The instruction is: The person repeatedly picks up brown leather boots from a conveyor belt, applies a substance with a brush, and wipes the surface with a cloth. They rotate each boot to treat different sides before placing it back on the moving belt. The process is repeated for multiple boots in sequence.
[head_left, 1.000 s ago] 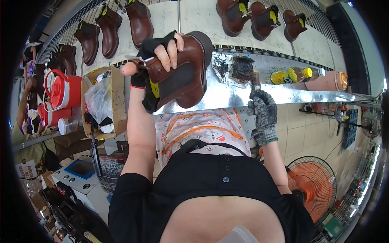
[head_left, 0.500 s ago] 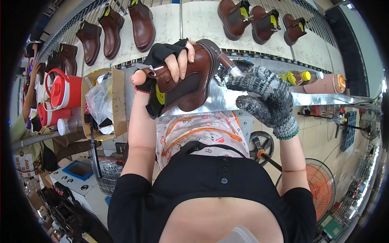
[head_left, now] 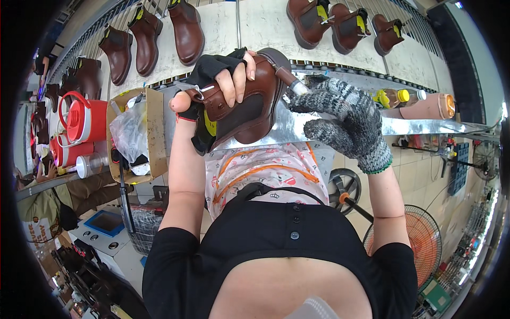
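A: Where's the boot being handled?
B: One brown boot point(head_left: 248, 111) is held up, tilted, over the near edge of the shiny metal tabletop point(head_left: 289, 133). The left hand point(head_left: 223, 77), in a black fingerless glove, is clamped around its upper.
A: And the right hand point(head_left: 345, 109)?
B: Gray knit glove, fingers bent around the white part of one slim tool point(head_left: 288, 78). The tool's brown end is at the sole's edge; I can't tell whether it touches.
A: Other boots?
B: Six nearby, on white boards point(head_left: 260, 29): three on the left point(head_left: 144, 45), three on the right point(head_left: 348, 29). More at far left overlap too much to count.
A: The rest?
B: Two capped bottles point(head_left: 392, 98) and one pinkish container point(head_left: 430, 107) lie right of the glove. Leftward: one cardboard box point(head_left: 156, 133) holding a clear plastic bag point(head_left: 129, 130), then two red jugs point(head_left: 87, 121).
A: The room?
B: Pale tiled floor point(head_left: 411, 183), with an orange fan point(head_left: 419, 242) at lower right.
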Demonstrator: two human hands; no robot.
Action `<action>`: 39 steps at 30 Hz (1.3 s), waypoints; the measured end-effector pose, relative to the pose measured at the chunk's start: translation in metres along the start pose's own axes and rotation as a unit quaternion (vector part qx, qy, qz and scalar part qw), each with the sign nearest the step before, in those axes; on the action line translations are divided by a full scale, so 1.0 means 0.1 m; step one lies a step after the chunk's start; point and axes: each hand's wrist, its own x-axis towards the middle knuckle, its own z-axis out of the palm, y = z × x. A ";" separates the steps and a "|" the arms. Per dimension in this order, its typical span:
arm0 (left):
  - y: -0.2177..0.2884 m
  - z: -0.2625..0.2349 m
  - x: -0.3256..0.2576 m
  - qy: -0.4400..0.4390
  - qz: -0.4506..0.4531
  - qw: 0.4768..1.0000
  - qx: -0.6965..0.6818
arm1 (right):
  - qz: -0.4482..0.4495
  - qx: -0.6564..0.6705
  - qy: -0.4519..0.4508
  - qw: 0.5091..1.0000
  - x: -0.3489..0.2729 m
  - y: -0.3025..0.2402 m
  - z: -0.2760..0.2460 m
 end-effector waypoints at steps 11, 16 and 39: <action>0.01 0.06 0.04 0.032 -0.014 0.999 -0.004 | 0.007 0.054 0.031 0.998 0.00 0.10 0.02; 0.00 0.03 -0.01 0.018 -0.008 1.000 -0.011 | 0.020 0.069 0.009 0.997 0.05 0.08 -0.02; 0.22 -0.56 -1.03 0.206 0.035 0.977 -0.048 | 0.029 0.219 0.093 0.971 0.14 0.30 1.33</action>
